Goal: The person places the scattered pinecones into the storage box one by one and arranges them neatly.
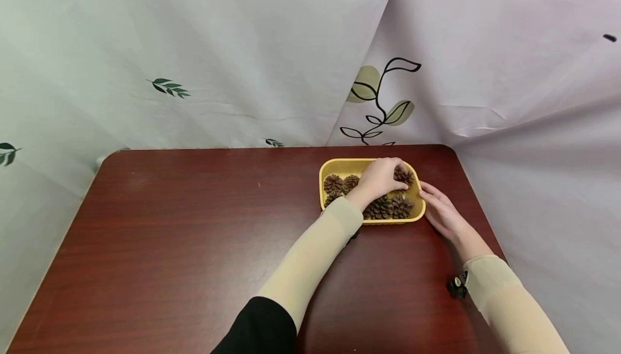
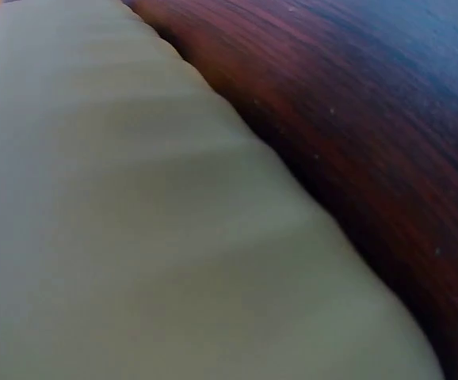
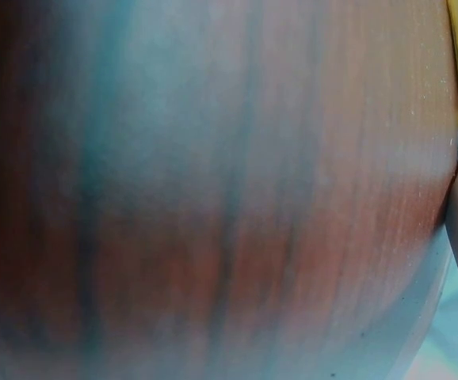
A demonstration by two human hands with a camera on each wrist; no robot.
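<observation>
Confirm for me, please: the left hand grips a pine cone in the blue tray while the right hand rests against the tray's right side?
Not quite: the tray is yellow, as the head view shows. The left hand does grip a pine cone in it, and the right hand rests against its right side.

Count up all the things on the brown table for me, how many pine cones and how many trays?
Pine cones showing: 6, one gripped by the left hand, the others lying in the tray
Yellow tray: 1, with the right hand resting against its side
Total: 7
</observation>
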